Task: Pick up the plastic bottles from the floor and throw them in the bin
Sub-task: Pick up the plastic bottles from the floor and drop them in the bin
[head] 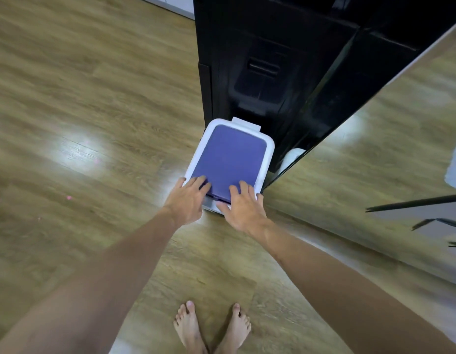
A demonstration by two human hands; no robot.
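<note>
Both hands lie on the near edge of the bin (269, 154) in my head view: my left hand (188, 200) lies flat with straight fingers on the blue lid (232, 152), and my right hand (243, 206) does the same just beside it, thumb spread over the near rim, neither hand grasping anything. That bin is a white-rimmed box with a shut, blue-violet lid and a small white tab at its far edge, standing on the wooden floor (81, 111) near the middle of the scene. Motion blur softens the floor grain, and I cannot make out any bottles. Beyond the bin rises a tall black cabinet (273, 60), touching or nearly touching its far side; a mirrored panel (375, 162) runs along the right. My bare feet (211, 328) stand at the near edge.
</note>
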